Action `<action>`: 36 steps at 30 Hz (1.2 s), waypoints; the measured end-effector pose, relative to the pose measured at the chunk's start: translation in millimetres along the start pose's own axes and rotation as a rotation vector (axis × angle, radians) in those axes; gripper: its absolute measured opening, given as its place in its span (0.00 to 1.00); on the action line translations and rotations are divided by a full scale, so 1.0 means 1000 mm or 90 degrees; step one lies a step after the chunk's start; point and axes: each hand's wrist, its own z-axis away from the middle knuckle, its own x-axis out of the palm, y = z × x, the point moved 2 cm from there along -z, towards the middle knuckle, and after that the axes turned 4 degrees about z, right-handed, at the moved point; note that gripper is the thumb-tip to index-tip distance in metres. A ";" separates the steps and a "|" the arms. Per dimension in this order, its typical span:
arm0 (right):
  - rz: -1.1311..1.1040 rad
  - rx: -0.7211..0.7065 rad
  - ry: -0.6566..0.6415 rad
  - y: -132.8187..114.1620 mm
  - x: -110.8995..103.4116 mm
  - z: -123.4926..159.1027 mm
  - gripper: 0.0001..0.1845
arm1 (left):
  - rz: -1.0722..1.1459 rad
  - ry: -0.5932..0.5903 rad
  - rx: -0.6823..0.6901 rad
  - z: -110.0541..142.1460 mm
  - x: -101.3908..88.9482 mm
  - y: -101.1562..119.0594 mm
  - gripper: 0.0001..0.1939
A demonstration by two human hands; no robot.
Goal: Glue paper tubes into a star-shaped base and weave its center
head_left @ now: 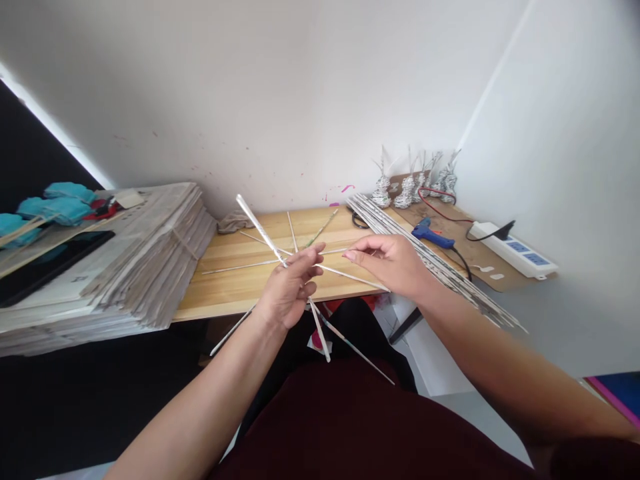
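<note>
Several thin rolled-paper sticks (260, 228) cross at a common middle and spread outward like spokes, held above the near edge of the wooden table. My left hand (293, 283) is closed round that crossing point, hiding most of the join. One thicker white stick slants up to the left from it, and other ends point down toward my lap. To the right, my right hand (383, 263) pinches one thin paper stick (334, 251) between thumb and fingertips; this stick runs back to my left hand.
Tall newspaper stacks (150, 247) fill the left, bearing a dark phone (57, 267) and blue bundles (67, 202). At right lie many paper sticks (440, 267), a blue glue gun (433, 232) and a white power strip (515, 250). Woven paper figures (407, 191) stand behind.
</note>
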 end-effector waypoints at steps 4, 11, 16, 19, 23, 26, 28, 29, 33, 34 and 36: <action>0.038 -0.008 -0.030 -0.006 0.001 0.005 0.16 | -0.009 -0.006 0.041 -0.002 0.003 0.001 0.21; 0.096 -0.133 0.015 -0.020 0.013 0.014 0.08 | -0.038 -0.077 -0.043 0.000 0.013 -0.014 0.19; 0.157 -0.227 0.083 -0.017 0.019 0.020 0.10 | -0.020 -0.087 -0.089 0.003 0.013 -0.018 0.19; 0.220 -0.274 0.098 -0.017 0.023 0.024 0.11 | -0.005 -0.086 -0.099 0.004 0.014 -0.021 0.21; 0.295 -0.298 0.080 -0.019 0.024 0.026 0.11 | -0.006 -0.051 -0.087 0.005 0.012 -0.024 0.20; 0.258 -0.276 0.070 -0.020 0.025 0.028 0.13 | -0.011 -0.055 -0.074 0.007 0.010 -0.023 0.19; 0.142 -0.219 0.036 -0.018 0.029 0.030 0.15 | -0.015 -0.044 -0.052 0.010 0.007 -0.020 0.18; 0.063 -0.175 -0.005 -0.015 0.034 0.032 0.17 | -0.014 -0.033 -0.036 0.012 0.005 -0.018 0.18; -0.291 0.051 -0.300 -0.005 0.064 0.050 0.25 | 0.028 0.018 0.034 0.023 -0.006 -0.007 0.16; -0.347 0.102 -0.359 -0.003 0.072 0.055 0.24 | 0.042 0.026 0.048 0.026 -0.009 -0.005 0.16; -0.372 0.159 -0.413 0.001 0.080 0.063 0.21 | 0.077 0.038 0.070 0.033 -0.016 0.000 0.16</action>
